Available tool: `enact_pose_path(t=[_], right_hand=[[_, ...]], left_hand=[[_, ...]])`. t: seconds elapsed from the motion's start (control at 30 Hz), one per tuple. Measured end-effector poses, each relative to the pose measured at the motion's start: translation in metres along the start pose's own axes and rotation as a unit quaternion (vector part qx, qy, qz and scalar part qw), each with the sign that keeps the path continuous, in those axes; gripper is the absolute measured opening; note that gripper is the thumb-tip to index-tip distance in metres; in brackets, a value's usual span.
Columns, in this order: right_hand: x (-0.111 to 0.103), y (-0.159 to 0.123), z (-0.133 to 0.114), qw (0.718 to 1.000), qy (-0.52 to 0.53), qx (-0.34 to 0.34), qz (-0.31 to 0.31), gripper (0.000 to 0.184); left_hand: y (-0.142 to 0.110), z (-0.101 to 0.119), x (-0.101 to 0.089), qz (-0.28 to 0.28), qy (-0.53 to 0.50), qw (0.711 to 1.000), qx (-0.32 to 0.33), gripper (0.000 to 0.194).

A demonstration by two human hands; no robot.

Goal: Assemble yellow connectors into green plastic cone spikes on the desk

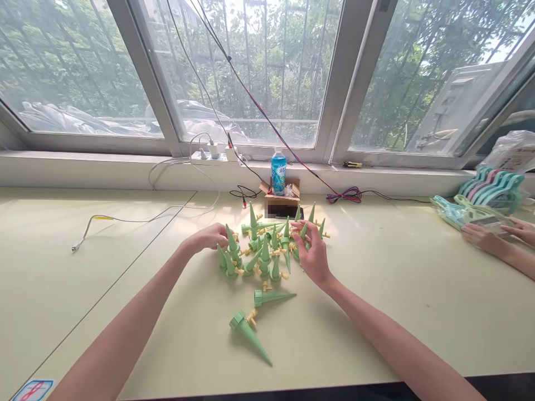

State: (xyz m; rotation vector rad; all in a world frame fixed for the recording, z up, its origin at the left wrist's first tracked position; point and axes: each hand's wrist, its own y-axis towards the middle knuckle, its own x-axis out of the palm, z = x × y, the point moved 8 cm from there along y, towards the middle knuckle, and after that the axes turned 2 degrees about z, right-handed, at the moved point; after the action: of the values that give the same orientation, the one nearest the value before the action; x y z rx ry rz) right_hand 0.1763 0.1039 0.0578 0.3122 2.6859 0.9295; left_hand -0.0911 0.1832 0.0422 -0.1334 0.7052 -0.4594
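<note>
A cluster of green plant watering spikes point(264, 257) with small yellow valves lies on the table in front of me; several stand point up and others lie on their sides. At the cluster's left edge is my left hand point(211, 236), its fingers partly hidden behind an upright spike point(232, 245). My right hand point(315, 256) curls from the right around another green spike point(304, 231), which shows between thumb and fingers. Nearer to me, apart from the cluster, lie two loose spikes, one sideways point(273, 297) and one slanting point(253, 337).
Behind the cluster are a small cardboard box point(283, 199), a blue-liquid bottle point(278, 172) and a dark phone-like object point(290, 212). Cables point(345, 195) run along the back. At right, another person's hands point(485, 239) touch pastel clothes hangers point(487, 211).
</note>
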Motion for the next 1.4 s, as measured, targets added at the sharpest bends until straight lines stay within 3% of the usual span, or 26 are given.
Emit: enact_pose_path(t=[0.13,0.53,0.73,0.93,1.07,1.17,1.27,1.33,1.4], right_hand=[[-0.001,-0.001,0.0,1.0,0.008,-0.006,-0.016,0.026],[0.009,0.0,0.004,0.999,0.041,-0.001,-0.012,0.021],[0.008,-0.001,0.001,0.998,0.024,-0.03,-0.039,0.029],[0.002,-0.001,0.005,0.998,-0.011,-0.037,-0.051,0.04],[-0.005,-0.003,0.001,0.996,-0.044,-0.059,-0.05,0.047],[-0.019,-0.009,-0.004,0.994,-0.078,-0.075,-0.022,0.044],[-0.042,-0.017,-0.003,0.991,-0.099,-0.069,0.053,0.032],[-0.056,-0.021,0.002,0.987,-0.116,-0.058,0.095,0.022],[-0.062,-0.024,0.01,0.985,-0.135,-0.044,0.096,0.013]], left_hand=[[0.01,0.001,0.014,-0.043,-0.011,0.999,0.015,0.031],[0.025,-0.003,0.028,-0.054,0.008,0.998,0.03,0.028],[0.014,-0.006,0.021,-0.049,0.001,0.999,0.001,0.024],[-0.002,-0.013,0.009,-0.03,0.006,0.999,0.02,0.017],[-0.031,-0.02,-0.018,0.066,0.011,0.998,0.007,0.03],[-0.074,-0.02,-0.041,0.154,0.011,0.988,-0.002,0.037],[-0.124,-0.015,-0.055,0.236,0.008,0.972,-0.007,0.037],[-0.148,-0.009,-0.047,0.257,-0.006,0.966,-0.006,0.035],[-0.159,0.004,-0.014,0.199,0.001,0.98,0.021,0.031]])
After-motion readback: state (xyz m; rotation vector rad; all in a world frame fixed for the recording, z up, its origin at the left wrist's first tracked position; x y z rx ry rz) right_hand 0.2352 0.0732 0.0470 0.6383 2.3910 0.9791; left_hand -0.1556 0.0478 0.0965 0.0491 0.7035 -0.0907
